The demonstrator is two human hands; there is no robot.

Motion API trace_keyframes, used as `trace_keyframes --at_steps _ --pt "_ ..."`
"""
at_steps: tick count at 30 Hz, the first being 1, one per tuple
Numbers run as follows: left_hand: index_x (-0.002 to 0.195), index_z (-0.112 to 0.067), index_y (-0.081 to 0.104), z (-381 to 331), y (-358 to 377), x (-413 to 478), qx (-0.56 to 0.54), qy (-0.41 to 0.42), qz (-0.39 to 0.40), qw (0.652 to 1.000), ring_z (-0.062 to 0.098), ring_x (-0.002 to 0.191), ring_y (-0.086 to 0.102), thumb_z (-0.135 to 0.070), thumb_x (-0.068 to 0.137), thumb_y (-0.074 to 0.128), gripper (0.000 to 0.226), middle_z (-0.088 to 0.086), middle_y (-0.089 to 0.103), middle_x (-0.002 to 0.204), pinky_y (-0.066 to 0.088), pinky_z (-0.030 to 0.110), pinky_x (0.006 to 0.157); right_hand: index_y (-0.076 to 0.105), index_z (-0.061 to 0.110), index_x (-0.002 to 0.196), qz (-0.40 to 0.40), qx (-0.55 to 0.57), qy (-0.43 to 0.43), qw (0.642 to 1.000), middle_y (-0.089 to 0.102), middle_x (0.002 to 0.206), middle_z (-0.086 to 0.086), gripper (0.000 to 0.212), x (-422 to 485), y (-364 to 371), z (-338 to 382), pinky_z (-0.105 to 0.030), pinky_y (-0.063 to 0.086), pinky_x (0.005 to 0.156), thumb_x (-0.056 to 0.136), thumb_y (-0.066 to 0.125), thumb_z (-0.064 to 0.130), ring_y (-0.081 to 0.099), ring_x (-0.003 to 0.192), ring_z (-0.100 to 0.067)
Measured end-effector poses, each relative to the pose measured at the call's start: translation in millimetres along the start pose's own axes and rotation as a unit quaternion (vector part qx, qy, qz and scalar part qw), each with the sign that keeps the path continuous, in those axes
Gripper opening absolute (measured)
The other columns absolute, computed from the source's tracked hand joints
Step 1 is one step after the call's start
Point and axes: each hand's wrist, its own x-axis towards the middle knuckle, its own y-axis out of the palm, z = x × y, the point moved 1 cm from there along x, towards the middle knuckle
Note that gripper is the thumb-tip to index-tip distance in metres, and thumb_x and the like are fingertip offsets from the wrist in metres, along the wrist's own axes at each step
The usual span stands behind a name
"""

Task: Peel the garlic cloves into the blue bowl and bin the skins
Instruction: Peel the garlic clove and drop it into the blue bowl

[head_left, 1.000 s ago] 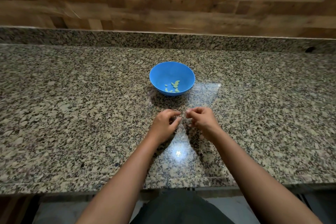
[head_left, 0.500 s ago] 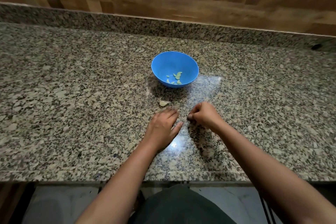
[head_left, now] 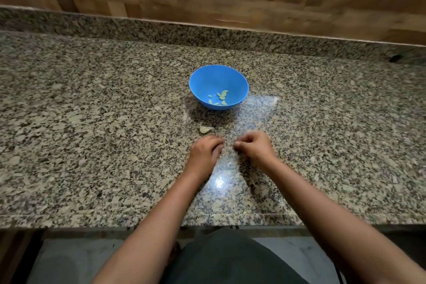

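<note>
- The two hands are no longer joined in a pinch: the left hand point(head_left: 205, 150) and the right hand point(head_left: 253, 147) are now apart and low on the speckled granite table point(head_left: 92, 122), on the near side of the round blue plastic bowl point(head_left: 218, 80).
- The left hand lies palm down with its fingers loosely bent, holding nothing that shows.
- The right hand's fingers are curled towards the thumb. I cannot tell whether they pinch a bit of skin.
- A pale garlic piece with a thin tail point(head_left: 205, 129) lies between the bowl and the left hand. A second ago the hands hid that spot.
- Several small peeled pale green garlic cloves point(head_left: 220, 98) lie in the bottom of the bowl, as before.
- A small whitish skin scrap point(head_left: 228, 164) lies nearer the person than the bowl, between the wrists.
- My judgement: peeling seems nearly done, and the hands look to be gathering loose skins for the bin, which is out of view.
</note>
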Motion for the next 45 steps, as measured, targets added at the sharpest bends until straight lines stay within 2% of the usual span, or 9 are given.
trace_keyframes --at_steps 3,7,10,19,23,31,38,41,45 --pt "0.101 -0.012 0.070 -14.5 -5.3 3.0 -0.191 -0.115 0.009 0.975 0.010 0.091 0.063 -0.012 0.087 0.064 0.015 0.000 0.069 0.097 0.050 0.018 0.080 0.066 0.001 0.082 0.040 0.296 0.095 0.949 0.064 0.074 -0.012 0.006 -9.2 0.8 -3.6 -0.021 0.050 0.051 0.085 0.061 -0.002 0.057 0.062 -0.019" --pt "0.083 -0.014 0.067 -25.9 -3.3 4.8 -0.328 -0.164 0.016 0.930 0.013 0.075 0.063 -0.007 0.084 0.067 0.007 0.004 0.068 0.083 0.052 0.022 0.066 0.064 -0.003 0.088 0.069 0.423 0.130 0.894 0.066 0.072 -0.009 0.009 -18.7 3.8 -6.5 -0.020 0.050 0.052 0.086 0.056 -0.003 0.056 0.058 -0.013" --pt "0.082 -0.013 0.063 -29.8 -6.0 5.5 -0.335 -0.170 0.043 0.926 0.009 0.067 0.059 -0.009 0.085 0.066 0.006 0.002 0.065 0.078 0.050 0.020 0.059 0.065 -0.003 0.088 0.090 0.429 0.126 0.890 0.065 0.073 -0.009 0.009 -20.5 1.7 -8.7 -0.021 0.052 0.054 0.086 0.056 -0.003 0.056 0.058 -0.013" --pt "0.091 -0.005 0.057 -35.0 -14.0 9.6 -0.304 -0.115 0.112 0.939 0.013 0.072 0.057 -0.011 0.091 0.058 0.006 0.004 0.058 0.080 0.052 0.019 0.062 0.067 -0.004 0.086 0.148 0.424 0.162 0.879 0.066 0.073 -0.010 0.014 -19.6 -11.2 -3.6 -0.022 0.054 0.056 0.074 0.063 0.001 0.058 0.063 -0.015" --pt "0.093 -0.009 0.056 -33.9 -12.8 10.5 -0.235 -0.084 0.121 0.961 0.020 0.078 0.055 -0.019 0.093 0.056 0.010 0.009 0.058 0.086 0.053 0.040 0.076 0.065 -0.005 0.093 0.122 0.458 0.177 0.862 0.064 0.076 -0.011 0.012 -17.1 -6.6 -1.9 -0.022 0.053 0.057 0.084 0.058 -0.002 0.057 0.065 -0.015" --pt "0.094 -0.010 0.055 -31.3 -14.3 4.5 -0.164 -0.068 0.159 0.971 0.014 0.071 0.052 -0.020 0.092 0.057 0.011 0.008 0.059 0.087 0.048 0.031 0.068 0.063 0.000 0.090 0.057 0.499 0.173 0.847 0.067 0.077 -0.011 0.008 -8.9 -4.2 -1.3 -0.021 0.055 0.054 0.089 0.055 0.000 0.059 0.066 -0.016" --pt "0.079 -0.010 0.059 -22.8 -16.4 12.8 -0.250 -0.162 0.055 0.953 0.028 0.074 0.066 -0.002 0.078 0.072 0.015 0.016 0.066 0.080 0.057 0.046 0.076 0.061 -0.007 0.101 0.080 0.422 0.104 0.897 0.067 0.075 -0.013 0.016 -11.8 -3.3 -1.4 -0.020 0.054 0.054 0.087 0.056 -0.003 0.060 0.058 -0.014" --pt "0.091 -0.010 0.065 -29.4 -16.5 15.6 -0.272 -0.160 0.061 0.947 0.018 0.076 0.066 -0.008 0.086 0.065 0.006 0.006 0.068 0.084 0.058 0.033 0.074 0.063 -0.007 0.099 0.085 0.384 0.063 0.917 0.066 0.076 -0.014 0.013 -15.0 -1.6 -0.7 -0.020 0.054 0.055 0.088 0.056 -0.003 0.060 0.058 -0.014" --pt "0.089 -0.012 0.070 -30.2 -15.7 18.2 -0.285 -0.163 0.057 0.943 0.016 0.076 0.063 -0.014 0.085 0.068 0.006 0.006 0.070 0.085 0.054 0.028 0.070 0.067 0.001 0.090 0.062 0.313 0.017 0.948 0.068 0.078 -0.013 0.008 -18.1 -1.4 -0.6 -0.022 0.055 0.059 0.087 0.060 0.002 0.061 0.061 -0.014"
